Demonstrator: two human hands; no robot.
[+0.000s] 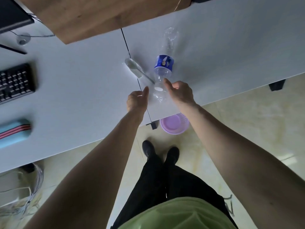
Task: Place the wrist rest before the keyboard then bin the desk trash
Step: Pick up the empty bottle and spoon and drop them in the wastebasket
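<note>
Left grip (137, 100): fingers loosely apart, just beside the bottle's neck end, holding nothing.
Right grip (179, 92): fingers parted, thumb near the bottle, nothing clamped.
Plastic bottle (162, 66): clear, blue-labelled, lying on the white surface (82, 90) between both hands; looks empty.
Plastic spoon (134, 67): just left of the bottle.
Purple bin (175, 123): on the floor under the surface's edge, no contents seen.
Wrist rest (14, 132): far left, nearer than the keyboard (15, 82).

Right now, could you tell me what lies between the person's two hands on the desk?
In the head view, the capped end of a clear plastic bottle lies between the left hand and the right hand; neither hand clearly grips it yet.
</note>
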